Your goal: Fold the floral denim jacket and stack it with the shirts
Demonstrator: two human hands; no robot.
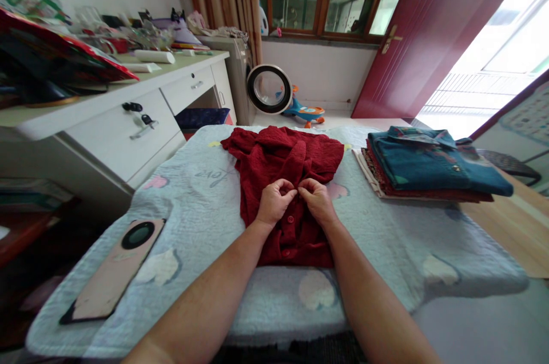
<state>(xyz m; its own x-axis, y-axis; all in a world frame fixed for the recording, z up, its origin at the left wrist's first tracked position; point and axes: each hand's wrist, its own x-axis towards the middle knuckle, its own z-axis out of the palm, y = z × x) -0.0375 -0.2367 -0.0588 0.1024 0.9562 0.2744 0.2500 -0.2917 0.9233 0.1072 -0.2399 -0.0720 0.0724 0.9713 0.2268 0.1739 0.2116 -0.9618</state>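
Observation:
A dark red buttoned shirt (pixel 274 169) lies spread and rumpled in front of me, with round red buttons down its front. My left hand (pixel 277 201) pinches the shirt's front edge between thumb and fingers. Close beside it, my right hand (pixel 316 199) pinches the other side of the same front opening, the fingertips of both hands almost touching. Whatever button lies between the fingertips is too small and covered to make out. Below my hands, two buttons show along the front strip.
A pale blue quilted cover (pixel 193 221) lies under the shirt. A phone (pixel 115 269) rests at its left. Folded clothes (pixel 429 161) are stacked at the right, a blue denim one on top. A cluttered white desk (pixel 128 123) stands left; a washing machine (pixel 238 66) has its door open.

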